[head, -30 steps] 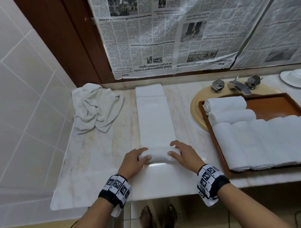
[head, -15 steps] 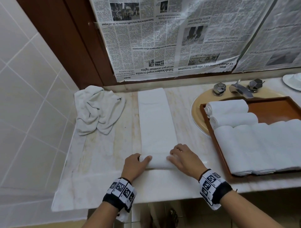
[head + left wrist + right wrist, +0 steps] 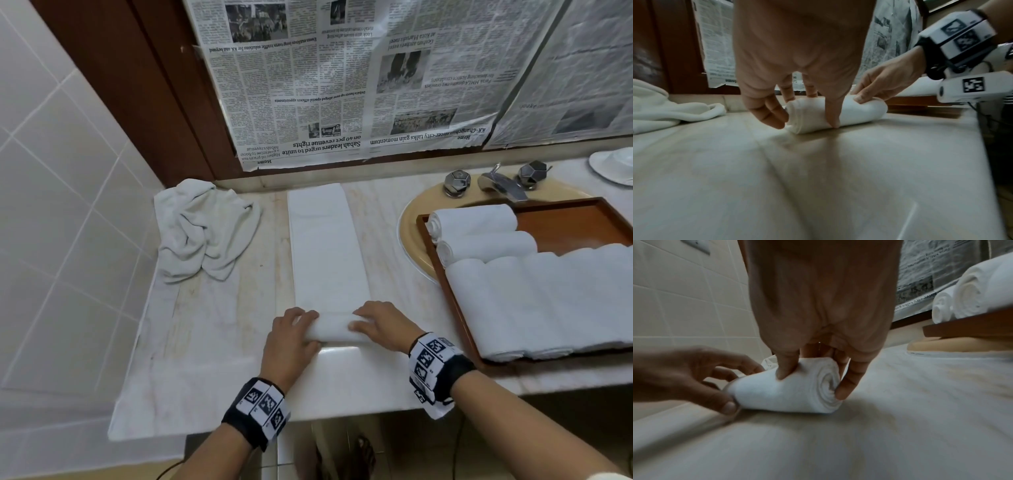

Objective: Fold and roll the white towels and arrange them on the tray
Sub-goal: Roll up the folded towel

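Bathroom setting: pale marble counter (image 3: 212,346), tiled wall on my left, sheets of newspaper (image 3: 342,85) taped up behind the counter. From my remote seat I see a long folded white towel (image 3: 325,253) lying as a strip running away from me, its near end wound into a roll (image 3: 334,329). My left hand (image 3: 291,337) has its fingers curled over the left end of the roll, thumb down at the counter in front of it. My right hand (image 3: 380,325) is cupped over the right end, thumb pressed into the top and a finger against the spiral end face, as the right wrist view shows. Roll rests on the counter; the unrolled part lies flat beyond it. A crumpled towel (image 3: 205,229) sits in a heap at the back left, well apart from the strip. To the right, a brown wooden tray (image 3: 582,219) sits over the yellowish sink (image 3: 411,233), taps (image 3: 496,178) behind it. On the tray: two rolled towels (image 3: 479,233) lying crosswise at the back, touching, and a row of rolled towels (image 3: 548,301) side by side in front. A white dish (image 3: 613,164) is at the far right edge.
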`<state>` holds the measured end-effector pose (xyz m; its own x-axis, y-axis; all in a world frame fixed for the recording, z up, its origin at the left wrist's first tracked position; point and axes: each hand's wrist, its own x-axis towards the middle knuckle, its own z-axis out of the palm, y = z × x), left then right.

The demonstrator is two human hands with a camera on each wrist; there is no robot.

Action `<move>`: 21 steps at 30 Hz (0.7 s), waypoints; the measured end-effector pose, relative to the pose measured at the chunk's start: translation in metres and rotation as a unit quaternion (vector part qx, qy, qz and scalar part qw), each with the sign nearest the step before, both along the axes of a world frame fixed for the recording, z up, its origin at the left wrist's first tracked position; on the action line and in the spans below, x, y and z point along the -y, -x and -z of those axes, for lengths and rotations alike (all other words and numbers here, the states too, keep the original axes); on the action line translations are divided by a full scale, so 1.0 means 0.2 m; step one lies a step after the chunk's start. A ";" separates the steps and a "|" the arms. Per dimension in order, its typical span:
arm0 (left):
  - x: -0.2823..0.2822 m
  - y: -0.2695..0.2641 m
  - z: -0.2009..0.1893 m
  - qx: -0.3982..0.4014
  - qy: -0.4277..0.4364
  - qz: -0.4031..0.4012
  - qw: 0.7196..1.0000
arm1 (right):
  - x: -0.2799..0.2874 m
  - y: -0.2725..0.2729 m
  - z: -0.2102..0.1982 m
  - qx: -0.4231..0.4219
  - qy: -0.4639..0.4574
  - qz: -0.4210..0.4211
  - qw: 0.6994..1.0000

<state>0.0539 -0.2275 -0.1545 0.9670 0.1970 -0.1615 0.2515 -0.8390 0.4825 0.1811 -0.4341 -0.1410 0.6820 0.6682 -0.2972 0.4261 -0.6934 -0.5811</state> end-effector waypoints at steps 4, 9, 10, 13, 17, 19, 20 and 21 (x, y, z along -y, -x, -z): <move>-0.09 -0.08 -0.03 -0.027 0.058 0.002 0.998 | 0.00 0.08 0.04 0.094 0.012 0.007 0.996; -0.18 -0.17 -0.10 -0.080 0.157 -0.016 0.984 | 0.02 0.15 0.08 0.216 -0.006 -0.014 0.976; -0.19 -0.18 -0.10 -0.092 0.172 -0.022 0.981 | 0.02 0.15 0.09 0.193 0.002 -0.024 0.981; -0.20 -0.17 -0.10 -0.117 0.186 -0.027 0.975 | 0.04 0.08 0.07 0.058 0.015 -0.021 0.998; -0.16 -0.12 -0.09 -0.091 0.210 -0.066 0.971 | 0.03 0.02 0.02 -0.020 0.004 -0.022 1.000; -0.14 -0.10 -0.08 -0.075 0.211 -0.100 0.969 | 0.04 0.02 0.02 -0.067 -0.003 0.016 0.998; -0.13 -0.09 -0.08 -0.070 0.207 -0.114 0.969 | 0.05 0.03 0.03 -0.086 -0.012 0.037 0.996; -0.12 -0.09 -0.07 -0.067 0.202 -0.127 0.969 | 0.05 0.04 0.03 -0.089 -0.013 0.047 0.995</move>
